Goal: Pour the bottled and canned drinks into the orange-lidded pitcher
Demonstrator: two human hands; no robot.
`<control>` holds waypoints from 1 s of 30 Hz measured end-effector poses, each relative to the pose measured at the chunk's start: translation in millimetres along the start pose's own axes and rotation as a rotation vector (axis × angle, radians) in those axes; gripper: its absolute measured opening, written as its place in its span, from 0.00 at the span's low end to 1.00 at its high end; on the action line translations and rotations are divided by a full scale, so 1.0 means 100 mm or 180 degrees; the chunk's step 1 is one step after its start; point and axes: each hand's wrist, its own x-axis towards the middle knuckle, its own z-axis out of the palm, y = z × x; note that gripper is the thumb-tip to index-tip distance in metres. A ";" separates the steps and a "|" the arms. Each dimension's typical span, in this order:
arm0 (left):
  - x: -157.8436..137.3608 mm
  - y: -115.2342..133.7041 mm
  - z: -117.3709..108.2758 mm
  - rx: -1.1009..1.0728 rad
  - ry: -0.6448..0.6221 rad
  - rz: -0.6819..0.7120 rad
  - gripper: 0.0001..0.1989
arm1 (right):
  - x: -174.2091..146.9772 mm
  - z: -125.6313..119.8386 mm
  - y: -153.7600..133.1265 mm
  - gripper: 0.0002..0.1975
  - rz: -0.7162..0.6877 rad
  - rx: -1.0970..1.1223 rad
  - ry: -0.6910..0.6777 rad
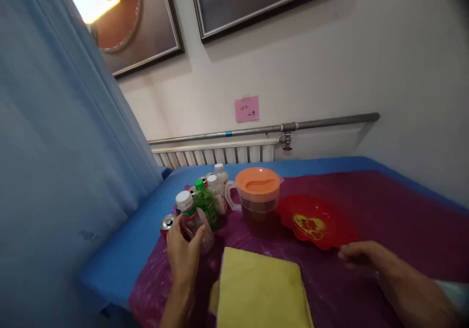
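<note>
Apparently, the step in hand is the handling of the clear bottle (197, 221), which is held upright or nearly so by the left hand (184, 242), thumb on one side and fingers curled round the other; how firmly it is gripped cannot be told. It is placed at the near end of a cluster on the purple sheet (152, 289), between a can (168, 222) and the green bottle (205, 202). Nothing is seen held in the right hand (357, 252), which is blurred, its fingers drawn in near the rim of the red tray (339, 223); whether that rim is touched cannot be told. For any next move of the bottle, a steady grip seems called for, with its neighbours left unknocked and the jug (257, 207) and yellow cloth (262, 291) avoided.
</note>
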 end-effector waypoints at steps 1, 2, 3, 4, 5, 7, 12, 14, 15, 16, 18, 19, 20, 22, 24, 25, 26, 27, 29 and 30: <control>-0.05 0.07 -0.04 -0.0197 -0.0061 -0.0069 0.31 | -0.03 0.02 -0.08 0.17 0.0058 -0.0073 -0.0158; -0.12 0.14 -0.06 -0.0414 -0.0194 -0.0147 0.32 | -0.06 0.05 -0.17 0.17 0.0101 -0.0125 -0.0262; -0.19 0.23 -0.08 -0.0624 -0.0408 -0.0228 0.32 | -0.10 0.09 -0.26 0.16 0.0083 -0.0114 -0.0507; -0.28 0.31 -0.08 -0.0802 -0.0691 -0.0306 0.32 | -0.14 0.13 -0.35 0.17 -0.0021 -0.0096 -0.0558; -0.38 0.38 -0.07 -0.0958 -0.1002 -0.0374 0.31 | -0.18 0.18 -0.44 0.21 -0.0105 -0.0114 -0.0664; -0.59 0.52 -0.01 -0.1207 -0.1625 -0.0466 0.30 | -0.25 0.27 -0.58 0.33 -0.0234 -0.0127 -0.0952; -0.98 0.78 0.19 -0.1536 -0.2658 -0.0392 0.33 | -0.37 0.29 -0.66 0.43 -0.0234 -0.0052 -0.1430; -1.01 0.83 0.21 -0.1598 -0.2877 -0.0252 0.35 | -0.39 0.23 -0.62 0.40 -0.0201 -0.0051 -0.1478; -1.01 0.85 0.19 -0.1604 -0.2943 -0.0167 0.36 | -0.39 0.20 -0.58 0.38 -0.0208 -0.0059 -0.1483; -0.99 0.85 0.16 -0.1599 -0.2925 -0.0079 0.37 | -0.40 0.17 -0.55 0.38 -0.0225 -0.0080 -0.1486; -0.93 0.82 0.06 -0.1571 -0.2697 0.0094 0.38 | -0.43 0.11 -0.49 0.37 -0.0265 -0.0206 -0.1503; -0.90 0.80 0.00 -0.1521 -0.2542 0.0179 0.37 | -0.46 0.10 -0.47 0.36 -0.0286 -0.0312 -0.1532; -0.86 0.78 -0.07 -0.1419 -0.2445 0.0279 0.34 | -0.48 0.08 -0.46 0.35 -0.0310 -0.0432 -0.1570; -0.78 0.75 -0.17 -0.1089 -0.2514 0.0536 0.27 | -0.55 0.05 -0.47 0.34 -0.0360 -0.0656 -0.1649; -0.71 0.76 -0.25 -0.0739 -0.2753 0.0846 0.19 | -0.60 0.03 -0.49 0.33 -0.0377 -0.0786 -0.1761; -0.67 0.77 -0.27 -0.0620 -0.2848 0.0991 0.16 | -0.61 0.02 -0.50 0.34 -0.0354 -0.0822 -0.1829; -0.64 0.78 -0.29 -0.0544 -0.2903 0.1120 0.15 | -0.62 0.01 -0.50 0.34 -0.0308 -0.0852 -0.1902; -0.61 0.79 -0.30 -0.0496 -0.2919 0.1217 0.15 | -0.62 0.01 -0.50 0.36 -0.0245 -0.0877 -0.1980; -0.58 0.80 -0.31 -0.0404 -0.2951 0.1330 0.16 | -0.62 0.01 -0.47 0.38 -0.0109 -0.0950 -0.2071; -0.57 0.80 -0.31 -0.0368 -0.2998 0.1368 0.17 | -0.62 0.01 -0.45 0.39 -0.0061 -0.0988 -0.2095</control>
